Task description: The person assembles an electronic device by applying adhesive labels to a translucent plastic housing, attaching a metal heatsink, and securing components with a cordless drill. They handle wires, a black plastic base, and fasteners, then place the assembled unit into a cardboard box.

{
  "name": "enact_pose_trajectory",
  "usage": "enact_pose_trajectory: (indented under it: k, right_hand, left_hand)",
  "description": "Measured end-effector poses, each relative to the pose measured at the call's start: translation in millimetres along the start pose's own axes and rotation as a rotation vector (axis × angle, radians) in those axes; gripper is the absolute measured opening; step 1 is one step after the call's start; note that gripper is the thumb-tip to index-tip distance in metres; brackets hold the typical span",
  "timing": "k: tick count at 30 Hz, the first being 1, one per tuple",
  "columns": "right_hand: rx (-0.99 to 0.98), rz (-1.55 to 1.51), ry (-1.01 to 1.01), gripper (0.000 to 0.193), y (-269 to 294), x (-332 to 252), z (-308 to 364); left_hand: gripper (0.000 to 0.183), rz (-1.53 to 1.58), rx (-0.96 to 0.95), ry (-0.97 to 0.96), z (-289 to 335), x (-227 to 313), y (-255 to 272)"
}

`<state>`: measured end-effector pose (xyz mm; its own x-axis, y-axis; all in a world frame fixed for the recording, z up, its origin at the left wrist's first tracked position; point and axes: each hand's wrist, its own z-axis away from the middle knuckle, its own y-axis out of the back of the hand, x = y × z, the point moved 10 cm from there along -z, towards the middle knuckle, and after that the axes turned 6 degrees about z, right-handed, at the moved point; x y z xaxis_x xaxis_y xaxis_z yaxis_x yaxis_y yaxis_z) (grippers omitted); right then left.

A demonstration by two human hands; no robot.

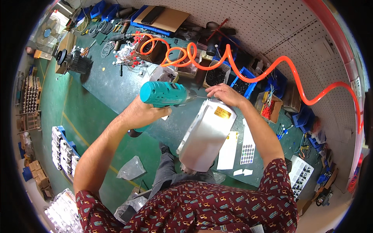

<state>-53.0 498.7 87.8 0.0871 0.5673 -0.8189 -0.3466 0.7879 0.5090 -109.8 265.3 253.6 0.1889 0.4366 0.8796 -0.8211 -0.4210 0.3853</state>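
My left hand [147,115] is wrapped round the grip of a teal cordless drill [165,93]. The drill lies level, its chuck and thin bit pointing right toward the top end of a silver metal housing [206,136]. My right hand [225,94] is at that top end, thumb and fingers drawn together by the bit's tip; whatever is between them is too small to make out. The housing is a long box with a yellow label [222,112] near its top, tilted with its lower end close to my lap.
An orange coiled air hose [217,66] arcs over parts bins, among them a blue bin [244,82]. An electric motor [77,62] stands at the far left of the bench. White paper sheets [228,151] and a sticker sheet [247,153] lie right of the housing.
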Motion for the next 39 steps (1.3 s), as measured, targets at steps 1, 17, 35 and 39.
enact_pose_trajectory:
  k: [1,17,35,39]
  right_hand:
    - [-0.009,-0.020,0.003,0.037,-1,-1,1]
    - [-0.160,0.076,0.081,0.035,-7,-2,2]
    - [0.209,-0.294,-0.264,0.045,-1,71,18]
    - [0.250,-0.331,-0.230,0.041,-2,78,17]
  left_hand:
    - [0.036,0.006,-0.003,0.013,-2,-1,2]
    - [0.046,-0.315,-0.311,0.169,-60,39,-8]
    - [0.038,-0.743,-0.436,0.214,-93,95,-59]
    - [0.039,-0.742,-0.430,0.226,-89,103,-63]
